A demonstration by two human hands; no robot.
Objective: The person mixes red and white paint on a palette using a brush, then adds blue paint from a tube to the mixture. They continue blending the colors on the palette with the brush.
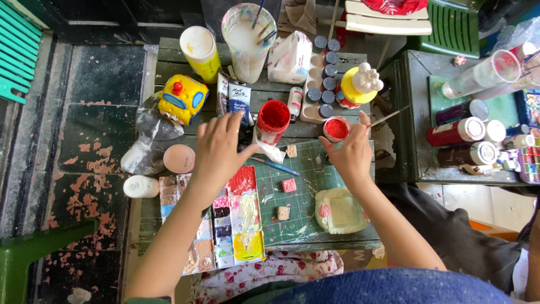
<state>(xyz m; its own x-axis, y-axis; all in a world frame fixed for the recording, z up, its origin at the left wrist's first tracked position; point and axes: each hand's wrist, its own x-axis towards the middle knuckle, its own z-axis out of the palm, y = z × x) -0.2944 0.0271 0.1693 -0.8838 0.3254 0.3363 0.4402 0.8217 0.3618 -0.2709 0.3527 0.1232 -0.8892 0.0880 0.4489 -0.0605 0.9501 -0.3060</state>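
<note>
Nearest to us, the paint palette (236,222) lies at the near table edge, its wells loaded with red, yellow, pink and dark mixes. Beside it on the green cutting mat (306,186) sit a pale square clay piece (340,211) and three small clay tiles (289,185).

Our left hand (218,149) hovers palm-down above the palette's far end, fingers spread and holding nothing we can see. Our right hand (351,152) grips a thin paintbrush (388,116), whose bristle end points away to the right. The hand rests just beside the small open jar of red paint (336,128) at the mat's far edge.

Risk points, as we judge them:
- The open red jar is touching or nearly touching the right hand's fingers; a sideways nudge could tip it onto the mat.
- The left forearm crosses above wet palette wells and could smear them.
- A taller open red pot (273,119) stands just beyond the left fingertips.

Farther off stand a water cup with brushes (249,39), a yellow tube (200,53) and a rack of small paint bottles (326,79).
</note>
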